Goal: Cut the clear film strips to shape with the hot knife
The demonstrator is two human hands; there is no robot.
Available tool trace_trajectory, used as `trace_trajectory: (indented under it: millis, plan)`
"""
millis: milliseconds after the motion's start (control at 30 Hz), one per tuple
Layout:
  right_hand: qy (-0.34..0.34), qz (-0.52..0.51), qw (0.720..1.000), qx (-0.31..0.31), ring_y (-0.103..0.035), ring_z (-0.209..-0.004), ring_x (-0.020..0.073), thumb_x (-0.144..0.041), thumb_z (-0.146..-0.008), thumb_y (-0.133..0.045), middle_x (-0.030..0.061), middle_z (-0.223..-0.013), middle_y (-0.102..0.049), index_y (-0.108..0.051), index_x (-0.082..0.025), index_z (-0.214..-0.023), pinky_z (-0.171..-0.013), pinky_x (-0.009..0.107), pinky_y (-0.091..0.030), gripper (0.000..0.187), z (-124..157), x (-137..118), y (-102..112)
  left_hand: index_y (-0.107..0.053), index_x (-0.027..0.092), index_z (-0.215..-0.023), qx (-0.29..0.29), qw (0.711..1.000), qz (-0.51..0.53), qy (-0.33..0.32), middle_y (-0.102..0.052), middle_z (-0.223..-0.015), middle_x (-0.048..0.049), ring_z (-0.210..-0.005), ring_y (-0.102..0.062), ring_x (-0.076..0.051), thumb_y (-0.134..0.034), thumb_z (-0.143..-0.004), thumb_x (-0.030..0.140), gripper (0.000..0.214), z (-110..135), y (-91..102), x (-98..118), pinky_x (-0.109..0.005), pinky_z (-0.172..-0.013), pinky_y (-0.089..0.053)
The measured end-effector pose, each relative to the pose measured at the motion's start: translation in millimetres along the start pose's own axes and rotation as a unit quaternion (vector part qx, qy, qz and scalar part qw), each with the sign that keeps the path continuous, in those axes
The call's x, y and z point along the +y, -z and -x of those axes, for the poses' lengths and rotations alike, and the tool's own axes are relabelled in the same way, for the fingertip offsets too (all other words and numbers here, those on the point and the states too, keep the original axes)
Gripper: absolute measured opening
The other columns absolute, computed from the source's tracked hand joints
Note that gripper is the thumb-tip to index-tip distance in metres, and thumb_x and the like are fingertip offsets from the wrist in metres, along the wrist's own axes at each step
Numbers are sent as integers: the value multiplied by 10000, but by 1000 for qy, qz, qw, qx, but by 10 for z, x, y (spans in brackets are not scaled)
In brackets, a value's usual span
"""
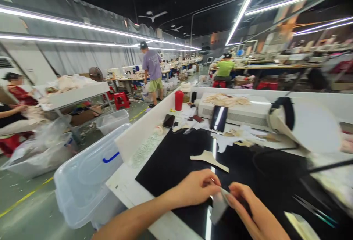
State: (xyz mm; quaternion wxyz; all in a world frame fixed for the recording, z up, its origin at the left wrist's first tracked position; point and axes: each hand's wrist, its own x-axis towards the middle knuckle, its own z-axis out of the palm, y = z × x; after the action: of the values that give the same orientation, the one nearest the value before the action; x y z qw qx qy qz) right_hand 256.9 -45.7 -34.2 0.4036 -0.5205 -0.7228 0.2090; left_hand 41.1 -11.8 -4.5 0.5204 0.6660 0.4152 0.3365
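Note:
Low in the head view, my left hand (197, 187) and my right hand (249, 210) meet over a black mat (171, 163) on a white worktable. Both pinch the same small pale piece of material (219, 205), the left from its top edge, the right from its right side. A beige cut piece (209, 159) lies on the mat just beyond my hands. The fingers of both hands are closed.
Behind the mat are a phone (218, 118), another phone (168, 121), a red bottle (179, 100) and a white machine (234, 111) with beige pieces on top. Clear plastic bins (85, 181) stand left of the table. Other people work at distant tables.

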Motion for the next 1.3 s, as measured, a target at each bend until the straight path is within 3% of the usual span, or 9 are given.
trace_trajectory:
  millis: [133,267,400,567,933,1300]
  plan:
    - [5,-12,1000,-9,-663,-638,182,-464,-993,-511,-9,-725,-667,-629,-267,-842,-612,267,-565,275,-196,-200,17,-592,179,-1114,18,998,54,30,-554,-732,58,-569,-528,-84,-645,-828,258,301,-132,74,-44,-194,-560,-415]
    - [23,17,999,28,-701,-723,205,-427,-992,-534,15,-831,-737,-687,-257,-892,-675,303,-568,250,-434,-234,-22,-533,192,-1173,56,997,49,33,-566,-791,50,-559,-540,-91,-635,-832,300,373,-334,145,-85,-212,-539,-461]
    - [19,54,997,50,-714,-823,228,-431,-1012,-489,47,-930,-753,-695,-244,-952,-738,336,-557,285,-704,-140,-116,-532,183,-1173,100,995,-12,11,-583,-795,39,-563,-512,-90,-611,-865,279,332,-592,295,-93,-206,-527,-417]
    - [3,138,989,51,-692,-858,252,-358,-1022,-444,60,-905,-741,-695,-236,-921,-751,356,-498,297,-951,15,-319,-595,207,-1140,127,982,-136,-31,-628,-831,27,-711,-573,-139,-618,-884,246,261,-821,433,-108,-265,-710,-453]
    - [13,292,956,27,-630,-785,227,-267,-1033,-470,43,-836,-704,-698,-221,-912,-668,333,-330,262,-921,196,-511,-620,210,-1184,113,945,-305,-30,-665,-914,1,-861,-641,-193,-575,-934,208,254,-883,404,-268,-300,-829,-471]
    - [59,347,933,72,-608,-754,213,-251,-1039,-457,54,-823,-673,-689,-212,-880,-643,329,-329,284,-914,231,-581,-628,207,-1195,135,918,-368,-57,-664,-971,-17,-913,-643,-193,-576,-951,158,255,-893,372,-349,-309,-875,-489]
